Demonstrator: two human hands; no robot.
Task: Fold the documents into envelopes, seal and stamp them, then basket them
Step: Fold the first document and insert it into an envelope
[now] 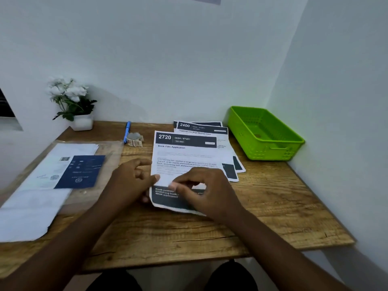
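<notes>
Your left hand [131,179] lay relaxed at the top document's [184,156] 9 o'clock edge, your right hand [206,189] pinched its lower part, green basket [264,133] at 2 o'clock on the surface [273,206].

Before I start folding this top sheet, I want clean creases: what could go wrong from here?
The top document overlaps the sheets beneath, so lifting its near edge might drag them askew. Both the left hand and right hand work the same bottom edge; with the far end free, the fold may go crooked.

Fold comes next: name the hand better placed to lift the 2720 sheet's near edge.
Probably right. The right hand already lies on the 2720 sheet beside its curling near edge; the left hand only touches its left margin.
</notes>
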